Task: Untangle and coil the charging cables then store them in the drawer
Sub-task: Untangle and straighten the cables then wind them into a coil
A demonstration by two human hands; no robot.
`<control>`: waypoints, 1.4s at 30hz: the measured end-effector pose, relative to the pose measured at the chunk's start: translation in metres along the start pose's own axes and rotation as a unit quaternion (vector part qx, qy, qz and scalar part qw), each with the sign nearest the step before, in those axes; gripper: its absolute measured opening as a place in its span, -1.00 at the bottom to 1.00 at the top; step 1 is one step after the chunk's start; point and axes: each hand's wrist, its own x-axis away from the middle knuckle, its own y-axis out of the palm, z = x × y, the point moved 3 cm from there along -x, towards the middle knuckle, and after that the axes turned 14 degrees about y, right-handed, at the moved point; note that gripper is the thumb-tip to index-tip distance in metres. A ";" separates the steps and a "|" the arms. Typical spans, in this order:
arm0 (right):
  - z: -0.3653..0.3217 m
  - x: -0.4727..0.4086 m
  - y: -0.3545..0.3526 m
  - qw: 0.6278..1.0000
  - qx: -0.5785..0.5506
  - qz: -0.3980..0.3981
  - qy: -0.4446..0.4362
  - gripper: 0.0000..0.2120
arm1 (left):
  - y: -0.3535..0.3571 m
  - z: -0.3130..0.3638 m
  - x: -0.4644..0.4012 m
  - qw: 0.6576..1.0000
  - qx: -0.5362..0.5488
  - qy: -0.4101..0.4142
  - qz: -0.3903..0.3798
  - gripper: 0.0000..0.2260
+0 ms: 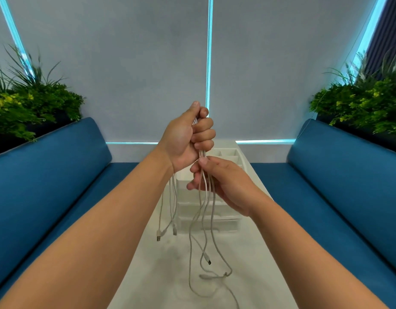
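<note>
Blue upholstered seats (59, 175) run along both sides, with green plants (32, 103) on the ledges behind them and grey roller blinds (137, 63) filling the far wall. Between the seats stretches a narrow white bench (248, 264). On it, behind the hands, stands a white drawer unit (223, 221) with stacked drawers; its top tray (228, 153) is split into compartments, and whether anything lies in them cannot be told. The left hand (186, 139) is raised above the bench, fingers curled tight round the top of a bundle of white charging cables (206, 219). Just below it, the right hand (221, 181) pinches one strand between thumb and fingers. The cables hang from the hands in loose strands, some plugs dangling free to the left, the longer ends trailing onto the bench.
</note>
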 end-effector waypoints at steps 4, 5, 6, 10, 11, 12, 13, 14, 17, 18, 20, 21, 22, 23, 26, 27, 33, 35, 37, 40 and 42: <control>0.008 -0.002 0.004 0.995 0.000 0.091 -0.048 -0.73 | 0.004 0.005 0.000 1.000 -0.029 -0.005 -0.006 -0.67; 0.010 -0.002 0.004 0.991 0.015 0.120 -0.055 -0.73 | 0.003 0.003 0.001 0.999 -0.034 -0.007 -0.006 -0.67; 0.012 -0.002 0.003 0.988 0.025 0.139 -0.060 -0.72 | 0.002 0.001 0.002 0.999 -0.037 -0.009 -0.003 -0.67; 0.024 0.000 0.004 0.990 0.058 0.109 -0.068 -0.74 | -0.003 -0.005 0.006 0.999 -0.042 -0.004 0.019 -0.66; 0.028 0.002 0.003 0.991 0.068 0.091 -0.069 -0.77 | -0.003 -0.004 0.006 0.999 -0.040 0.003 0.024 -0.65; 0.032 0.004 0.001 0.992 0.074 0.078 -0.065 -0.80 | -0.003 -0.002 0.005 0.999 -0.036 0.010 0.028 -0.65; 0.037 0.006 -0.001 0.993 0.073 0.070 -0.058 -0.82 | -0.002 0.000 0.004 0.999 -0.033 0.014 0.030 -0.65; 0.041 0.008 -0.002 0.993 0.071 0.072 -0.053 -0.82 | -0.002 0.001 0.004 0.999 -0.034 0.017 0.031 -0.65; 0.050 0.011 -0.006 0.988 0.072 0.125 -0.059 -0.78 | 0.000 0.001 0.004 0.998 -0.056 0.022 0.031 -0.64; 0.052 0.011 -0.007 0.986 0.065 0.143 -0.062 -0.77 | 0.001 -0.002 0.005 0.998 -0.058 0.023 0.030 -0.64; 0.057 0.011 -0.008 0.985 0.049 0.156 -0.058 -0.74 | 0.002 -0.006 0.006 0.997 -0.060 0.024 0.033 -0.64; 0.060 0.012 -0.008 0.986 0.046 0.152 -0.053 -0.73 | 0.002 -0.007 0.006 0.997 -0.060 0.024 0.035 -0.64; 0.064 0.012 -0.007 0.988 0.044 0.144 -0.048 -0.72 | 0.002 -0.007 0.007 0.997 -0.058 0.025 0.038 -0.64; 0.067 0.013 -0.006 0.990 0.041 0.131 -0.043 -0.73 | 0.002 -0.007 0.007 0.997 -0.056 0.027 0.041 -0.64; 0.072 0.016 -0.004 0.993 0.033 0.107 -0.042 -0.77 | 0.002 -0.005 0.007 0.997 -0.058 0.031 0.049 -0.64; 0.073 0.016 -0.005 0.992 0.034 0.114 -0.046 -0.76 | 0.002 -0.004 0.007 0.997 -0.057 0.031 0.052 -0.64; 0.075 0.015 -0.007 0.990 0.015 0.134 -0.040 -0.70 | 0.003 -0.004 0.006 0.997 -0.051 0.036 0.052 -0.64; 0.074 0.016 -0.006 0.995 0.017 0.091 -0.030 -0.69 | 0.002 -0.006 0.006 0.997 -0.050 0.034 0.052 -0.64; 0.066 0.017 -0.006 0.997 0.038 0.063 -0.023 -0.68 | 0.001 -0.010 0.006 0.998 -0.040 0.030 0.049 -0.65; 0.045 0.016 -0.005 0.997 0.041 0.059 -0.034 -0.66 | 0.002 -0.015 0.005 0.998 -0.026 0.026 0.048 -0.64; 0.033 0.015 -0.003 0.994 0.028 0.084 -0.060 -0.68 | 0.004 -0.016 0.003 0.999 -0.005 0.025 0.045 -0.64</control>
